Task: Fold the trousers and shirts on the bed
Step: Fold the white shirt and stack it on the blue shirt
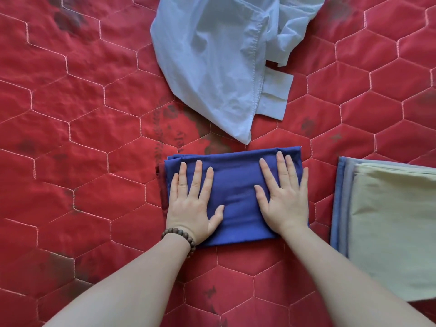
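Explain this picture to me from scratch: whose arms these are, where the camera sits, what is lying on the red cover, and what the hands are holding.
There is no machine here. A person wears one camera on the head, looking down at their own arms. The surface is a red quilted bed cover. The left hand, with a bead bracelet at its wrist, and the right hand both lie flat, fingers straight, on a folded dark blue garment. They press it; neither grips anything. Beyond it lies a crumpled, unfolded light blue garment. At the right edge sits a stack of folded clothes, pale yellow on top.
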